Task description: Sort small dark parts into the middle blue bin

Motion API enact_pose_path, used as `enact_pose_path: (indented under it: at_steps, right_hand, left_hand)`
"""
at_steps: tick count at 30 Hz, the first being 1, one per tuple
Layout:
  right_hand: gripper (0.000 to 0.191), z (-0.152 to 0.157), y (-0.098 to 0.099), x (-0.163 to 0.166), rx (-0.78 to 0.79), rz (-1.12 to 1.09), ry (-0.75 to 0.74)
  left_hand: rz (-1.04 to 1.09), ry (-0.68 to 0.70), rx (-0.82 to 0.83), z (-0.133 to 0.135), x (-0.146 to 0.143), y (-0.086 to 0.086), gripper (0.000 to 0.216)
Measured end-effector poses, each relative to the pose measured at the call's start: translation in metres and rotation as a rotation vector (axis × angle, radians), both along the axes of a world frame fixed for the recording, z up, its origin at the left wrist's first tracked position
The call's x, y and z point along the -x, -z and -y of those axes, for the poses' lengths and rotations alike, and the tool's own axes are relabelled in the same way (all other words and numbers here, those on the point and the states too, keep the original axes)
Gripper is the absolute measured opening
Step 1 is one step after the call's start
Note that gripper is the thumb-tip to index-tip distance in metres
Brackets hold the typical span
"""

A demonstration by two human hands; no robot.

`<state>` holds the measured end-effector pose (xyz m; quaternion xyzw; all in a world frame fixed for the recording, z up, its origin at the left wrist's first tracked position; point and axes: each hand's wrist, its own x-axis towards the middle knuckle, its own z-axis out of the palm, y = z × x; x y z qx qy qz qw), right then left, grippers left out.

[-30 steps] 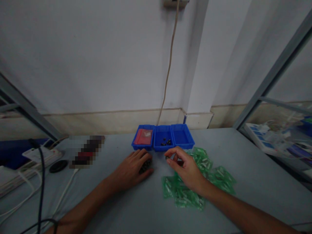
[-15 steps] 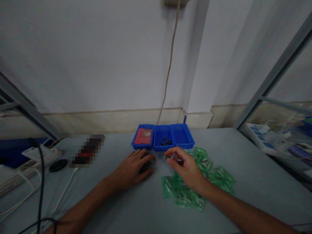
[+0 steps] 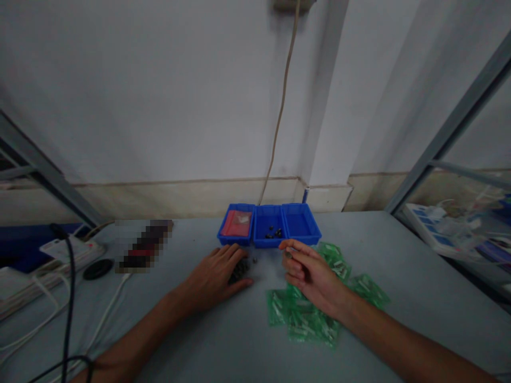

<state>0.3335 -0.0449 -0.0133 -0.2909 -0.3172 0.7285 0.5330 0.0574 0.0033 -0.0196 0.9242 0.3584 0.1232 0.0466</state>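
My left hand (image 3: 215,276) rests on the grey table (image 3: 419,287), fingers curled over a small heap of dark parts (image 3: 239,270). My right hand (image 3: 309,271) hovers just right of it, palm turned up and fingers bent, pinching a tiny dark part at the fingertips. Under and behind that hand lies a spread of green plastic bags (image 3: 311,314). Three blue bins stand in a row beyond the hands: the left bin (image 3: 236,226) holds a red packet, the middle bin (image 3: 269,227) holds a few dark parts, the right bin (image 3: 301,226) looks empty.
A power strip (image 3: 69,250), white and black cables (image 3: 67,298) and a black round lid (image 3: 97,268) lie at the left. A blurred dark object (image 3: 143,246) sits behind them. A metal-framed shelf with boxes (image 3: 455,223) stands at the right. A cord (image 3: 279,117) hangs down the wall.
My right hand has turned palm up and drawn slightly right, toward the bins. My left hand stays on the heap of parts.
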Motion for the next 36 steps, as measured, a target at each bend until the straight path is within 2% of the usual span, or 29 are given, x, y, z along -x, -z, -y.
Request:
enact_pose_path:
  at_steps: [8,14,21,36]
  right_hand:
    - [0.020,0.000,0.002,0.000,0.007,-0.017,-0.016]
    - [0.022,0.000,0.003,0.001,0.022,-0.009,0.011]
    - [0.022,0.001,0.002,0.001,0.020,-0.021,0.009]
    - [0.021,0.002,0.001,0.002,0.006,0.014,-0.002]
  left_hand:
    - [-0.069,-0.020,0.051,0.006,-0.001,-0.011,0.031]
    - [-0.070,-0.010,0.066,0.006,-0.001,-0.012,0.038]
    - [-0.038,-0.019,0.062,0.003,0.003,-0.007,0.036]
    - [-0.047,-0.057,0.104,0.004,0.006,-0.017,0.039]
